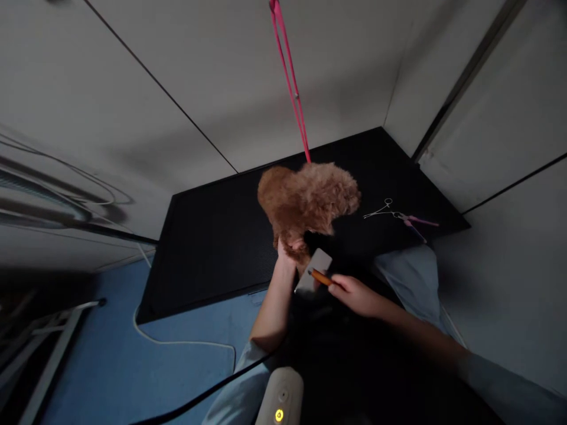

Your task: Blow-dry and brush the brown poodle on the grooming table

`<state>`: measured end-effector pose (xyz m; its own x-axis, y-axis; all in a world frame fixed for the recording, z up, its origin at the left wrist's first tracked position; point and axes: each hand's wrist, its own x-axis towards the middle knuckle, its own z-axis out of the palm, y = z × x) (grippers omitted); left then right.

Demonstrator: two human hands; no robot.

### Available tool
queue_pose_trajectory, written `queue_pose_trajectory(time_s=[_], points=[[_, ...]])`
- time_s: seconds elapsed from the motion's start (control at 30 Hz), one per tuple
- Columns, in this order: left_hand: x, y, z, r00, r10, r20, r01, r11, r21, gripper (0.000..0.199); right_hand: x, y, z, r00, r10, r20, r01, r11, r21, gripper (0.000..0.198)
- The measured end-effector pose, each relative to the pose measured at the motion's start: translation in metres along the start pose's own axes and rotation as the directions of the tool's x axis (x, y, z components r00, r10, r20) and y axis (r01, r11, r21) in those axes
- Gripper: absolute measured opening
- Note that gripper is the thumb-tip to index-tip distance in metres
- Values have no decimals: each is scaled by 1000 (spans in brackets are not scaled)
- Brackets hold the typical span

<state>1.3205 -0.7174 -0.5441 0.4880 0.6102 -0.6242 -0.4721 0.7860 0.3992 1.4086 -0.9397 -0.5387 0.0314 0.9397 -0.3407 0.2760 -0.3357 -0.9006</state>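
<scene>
A small brown curly-coated dog (312, 195) is on the black grooming table (212, 248), with a pink loop leash (290, 77) running up from it. My left hand (289, 251) is closed around one of the dog's legs at the table's near edge, its fingers partly hidden by fur. My right hand (357, 294) grips the orange handle of a slicker brush (318, 262). The brush's pale, flat head is beside the held leg; whether its pins touch the fur I cannot tell.
Scissors with pink and purple handles (416, 224) and silver forceps (378, 210) lie on the table's right side. A white device with a yellow light (280, 395) is at the bottom, near a black cable (208, 392). Pale walls stand behind and right.
</scene>
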Motion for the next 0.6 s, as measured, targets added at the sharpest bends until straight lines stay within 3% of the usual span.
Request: queue_pose_trajectory(time_s=[0.07, 0.17, 0.23, 0.33, 0.37, 0.4, 0.47, 0.5, 0.53, 0.6], points=[[3, 0, -9, 999, -1, 44, 2, 1000, -17, 43, 4, -7, -1, 994, 12, 111, -10, 1000, -20, 30], [6, -5, -24, 995, 20, 102, -16, 999, -42, 38, 5, -10, -9, 908, 106, 406, -131, 991, 33, 30], [6, -11, -30, 993, 35, 112, -30, 998, -46, 38, 9, -11, -13, 928, 123, 352, -187, 970, 156, 30], [5, -19, -33, 991, 47, 125, -42, 998, -43, 42, 18, -12, -7, 983, 151, 108, -172, 959, 224, 27], [6, -20, -33, 991, 47, 121, -45, 999, -26, 42, 20, -11, -4, 974, 166, 154, -194, 963, 189, 27], [7, -21, -32, 992, 49, 114, -50, 999, 2, 43, 21, -9, -1, 945, 186, 270, -231, 962, 144, 28], [11, -21, -28, 995, 57, 87, -64, 995, 81, 43, 23, -4, 2, 839, 205, 505, -291, 952, 97, 28], [14, -20, -25, 996, 58, 71, -67, 990, 126, 43, 24, -3, 2, 825, 196, 530, -301, 946, 117, 27], [16, -20, -21, 997, 59, 58, -68, 983, 168, 43, 27, -3, 1, 859, 184, 477, -290, 944, 159, 26], [18, -21, -15, 997, 55, 48, -65, 971, 232, 44, 36, -6, 2, 968, 164, 190, -204, 956, 212, 25]])
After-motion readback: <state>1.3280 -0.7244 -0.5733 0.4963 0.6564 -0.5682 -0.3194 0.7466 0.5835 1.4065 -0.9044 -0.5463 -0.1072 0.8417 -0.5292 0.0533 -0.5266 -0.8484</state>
